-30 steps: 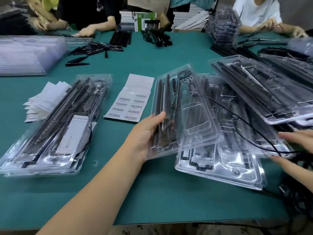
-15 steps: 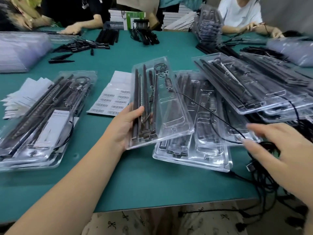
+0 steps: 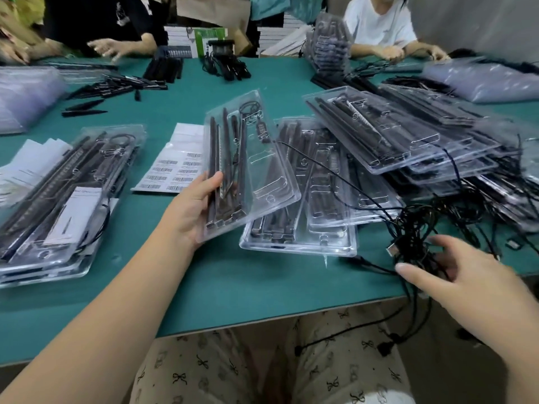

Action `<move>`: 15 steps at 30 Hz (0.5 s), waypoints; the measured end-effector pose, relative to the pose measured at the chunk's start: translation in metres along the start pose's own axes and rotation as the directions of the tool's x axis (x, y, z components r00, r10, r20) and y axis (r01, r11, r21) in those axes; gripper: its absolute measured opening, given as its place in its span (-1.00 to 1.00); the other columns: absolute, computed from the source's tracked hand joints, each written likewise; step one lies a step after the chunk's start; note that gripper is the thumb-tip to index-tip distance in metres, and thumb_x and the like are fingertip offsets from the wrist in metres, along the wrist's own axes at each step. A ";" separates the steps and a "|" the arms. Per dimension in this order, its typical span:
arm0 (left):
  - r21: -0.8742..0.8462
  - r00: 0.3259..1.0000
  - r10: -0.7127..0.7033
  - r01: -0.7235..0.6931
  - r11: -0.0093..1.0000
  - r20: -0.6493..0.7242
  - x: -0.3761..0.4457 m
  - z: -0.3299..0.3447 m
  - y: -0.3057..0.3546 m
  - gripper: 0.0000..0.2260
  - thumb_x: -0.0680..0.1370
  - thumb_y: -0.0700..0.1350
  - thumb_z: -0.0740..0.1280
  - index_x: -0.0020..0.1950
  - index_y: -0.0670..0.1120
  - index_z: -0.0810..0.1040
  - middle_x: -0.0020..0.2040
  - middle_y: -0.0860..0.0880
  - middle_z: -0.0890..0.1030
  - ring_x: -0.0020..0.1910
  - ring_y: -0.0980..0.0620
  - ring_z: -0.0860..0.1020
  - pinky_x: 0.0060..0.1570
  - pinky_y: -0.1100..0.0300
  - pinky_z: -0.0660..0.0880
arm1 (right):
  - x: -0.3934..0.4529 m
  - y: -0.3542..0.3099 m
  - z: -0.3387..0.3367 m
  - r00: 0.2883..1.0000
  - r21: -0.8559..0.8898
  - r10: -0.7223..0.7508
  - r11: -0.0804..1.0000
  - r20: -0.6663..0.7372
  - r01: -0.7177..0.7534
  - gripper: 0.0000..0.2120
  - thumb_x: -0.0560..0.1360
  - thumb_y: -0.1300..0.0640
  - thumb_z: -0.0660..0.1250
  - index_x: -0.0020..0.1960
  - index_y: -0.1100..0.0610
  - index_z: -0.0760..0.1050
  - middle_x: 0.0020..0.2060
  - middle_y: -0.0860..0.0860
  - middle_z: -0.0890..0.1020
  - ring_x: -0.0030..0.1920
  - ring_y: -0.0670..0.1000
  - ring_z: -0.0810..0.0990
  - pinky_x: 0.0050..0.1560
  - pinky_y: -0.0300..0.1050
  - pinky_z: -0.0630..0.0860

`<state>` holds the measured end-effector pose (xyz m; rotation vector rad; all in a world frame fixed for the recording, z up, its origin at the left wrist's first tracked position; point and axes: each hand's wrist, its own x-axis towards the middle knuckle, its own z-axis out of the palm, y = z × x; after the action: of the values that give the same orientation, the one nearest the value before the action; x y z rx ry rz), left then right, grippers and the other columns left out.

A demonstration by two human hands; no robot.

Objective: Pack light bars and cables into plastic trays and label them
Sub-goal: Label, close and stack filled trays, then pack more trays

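Observation:
My left hand (image 3: 189,211) grips the near left edge of a clear plastic tray (image 3: 269,182), tilted above the green table (image 3: 233,290). Black light bars (image 3: 226,158) sit in its left slots, and a thin cable runs from its top toward the right. My right hand (image 3: 466,275) reaches into a tangle of black cables (image 3: 414,228) at the table's right front edge, with thumb and fingers spread around the bundle. Another tray (image 3: 300,243) with light bars lies flat under the held one.
A sheet of barcode labels (image 3: 172,170) lies left of the held tray. Packed trays (image 3: 58,205) are stacked at the left, with a bigger pile of trays (image 3: 408,147) at the right. Loose bars (image 3: 116,86) and other people's hands are at the far side.
My right hand has moved left and forward into the cable tangle. My left hand still holds the tray, now raised and tilted a little more.

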<state>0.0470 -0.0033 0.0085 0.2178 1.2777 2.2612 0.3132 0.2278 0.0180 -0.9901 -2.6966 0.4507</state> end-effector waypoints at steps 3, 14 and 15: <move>-0.024 1.000 0.003 -0.003 1.000 -0.023 -0.002 0.001 -0.001 -0.72 0.61 -0.20 0.21 -0.18 -0.05 0.66 -0.31 0.02 0.69 -0.38 0.12 0.65 -0.45 0.27 0.55 | 0.005 -0.009 0.012 0.997 0.015 0.077 0.997 -0.028 -0.076 -0.38 0.39 -0.33 0.24 0.32 0.00 0.36 -0.08 -0.09 0.57 -0.14 -0.05 0.52 -0.28 -0.15 0.41; 0.032 0.997 0.070 -0.070 0.997 0.010 0.000 0.002 0.003 -0.86 0.62 -0.22 0.18 0.02 -0.10 0.52 -0.27 0.01 0.69 -0.33 0.09 0.67 -0.37 0.21 0.59 | 0.067 -0.026 -0.006 0.755 0.116 -0.015 0.986 -0.655 0.120 -0.73 0.53 0.16 0.28 0.18 0.25 0.56 0.14 0.23 0.44 0.12 0.24 0.42 0.10 -0.22 0.34; 0.024 0.998 0.069 -0.069 0.997 -0.001 0.001 0.001 0.003 -0.87 0.62 -0.21 0.18 0.02 -0.09 0.52 -0.28 0.02 0.69 -0.34 0.10 0.66 -0.39 0.22 0.59 | 0.063 -0.033 -0.001 0.741 0.078 -0.083 0.981 -0.666 0.180 -0.73 0.51 0.23 0.30 0.19 0.27 0.55 0.18 0.27 0.43 0.14 0.27 0.41 0.16 -0.18 0.31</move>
<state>0.0453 -0.0030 0.0113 0.2731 1.3182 2.3052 0.2471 0.2454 0.0380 -0.7259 -2.0346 0.1945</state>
